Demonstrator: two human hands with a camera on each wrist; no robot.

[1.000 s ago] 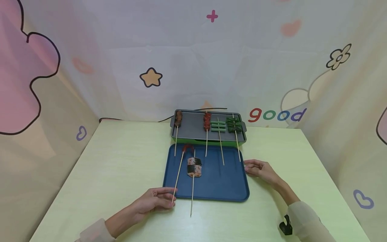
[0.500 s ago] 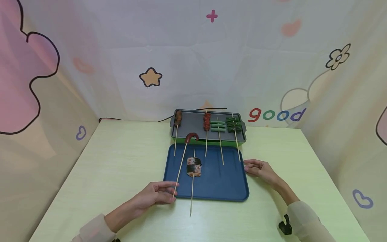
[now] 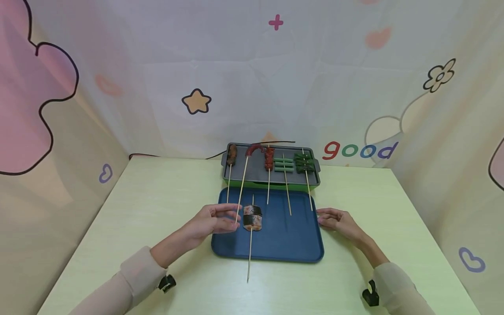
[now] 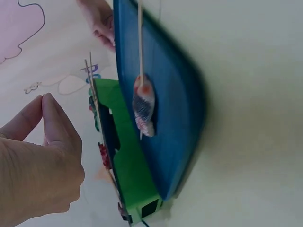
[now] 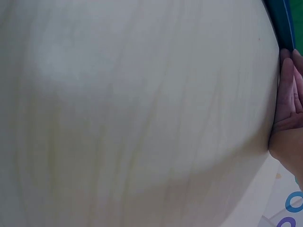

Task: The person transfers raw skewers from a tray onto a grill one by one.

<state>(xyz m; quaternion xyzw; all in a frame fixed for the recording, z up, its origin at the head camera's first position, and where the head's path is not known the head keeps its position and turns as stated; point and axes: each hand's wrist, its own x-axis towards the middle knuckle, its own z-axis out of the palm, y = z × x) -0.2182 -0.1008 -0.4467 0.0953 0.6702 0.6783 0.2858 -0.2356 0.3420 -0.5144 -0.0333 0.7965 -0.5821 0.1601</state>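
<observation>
My left hand [image 3: 216, 221] pinches the lower end of a skewer [image 3: 242, 183] whose tip carries a red curved, tentacle-like piece [image 3: 253, 150]. That piece overlaps the grill plate [image 3: 247, 174], between a brown meat skewer [image 3: 232, 155] and a red meat skewer [image 3: 269, 158]. In the left wrist view, thumb and fingertips of the left hand [image 4: 45, 156] meet. The right hand [image 3: 340, 223] holds the right edge of a blue tray [image 3: 291, 245] between thumb and fingers. On the tray lies a skewer with a black-banded, speckled pale piece [image 3: 253, 218].
A green bean skewer [image 3: 284, 165] and a leafy green skewer [image 3: 304, 162] lie on the grill's right side, sticks overhanging the tray. The grill's green body [image 4: 130, 161] stands directly behind the tray. A printed curtain [image 3: 236, 87] encloses the pale table [image 3: 157, 201].
The left hand has carried the red curved skewer up and forward, from over the tray to over the grill plate. The right hand stays at the tray's edge.
</observation>
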